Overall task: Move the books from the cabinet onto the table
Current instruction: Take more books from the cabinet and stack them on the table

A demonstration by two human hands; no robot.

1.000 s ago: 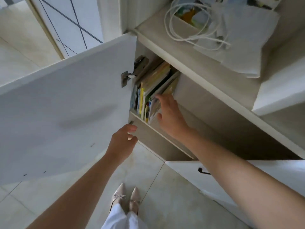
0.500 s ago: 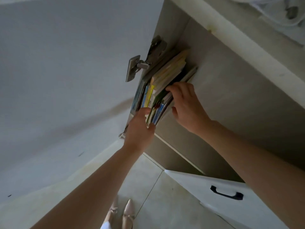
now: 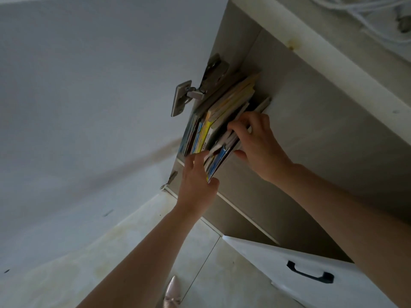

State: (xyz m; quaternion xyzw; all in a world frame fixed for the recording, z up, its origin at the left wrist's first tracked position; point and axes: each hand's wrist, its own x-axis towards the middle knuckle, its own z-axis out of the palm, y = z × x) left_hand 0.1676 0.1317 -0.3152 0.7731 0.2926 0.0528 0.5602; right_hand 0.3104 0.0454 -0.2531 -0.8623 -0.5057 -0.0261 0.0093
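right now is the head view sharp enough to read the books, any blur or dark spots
Head view: dim and soft, the books show colours but no readable titles; cabinet interior shadowed; wide-angle lens bends the cabinet door; both the left hand and right hand slightly blurred.

A metal hinge (image 3: pixel 182 97) sits at the inner edge of the open white door (image 3: pixel 89 85), with a smaller metal fitting (image 3: pixel 170 181) lower down at the door's bottom corner. White cables (image 3: pixel 367 16) lie tangled on the upper surface at the top right. Below, a white drawer front (image 3: pixel 278 258) carries a dark curved handle (image 3: pixel 310 272). The floor (image 3: pixel 211 274) is pale tile with a thin grout line running across it. A pale pointed shoe (image 3: pixel 171 294) with a small bow stands on the tile at the bottom edge.
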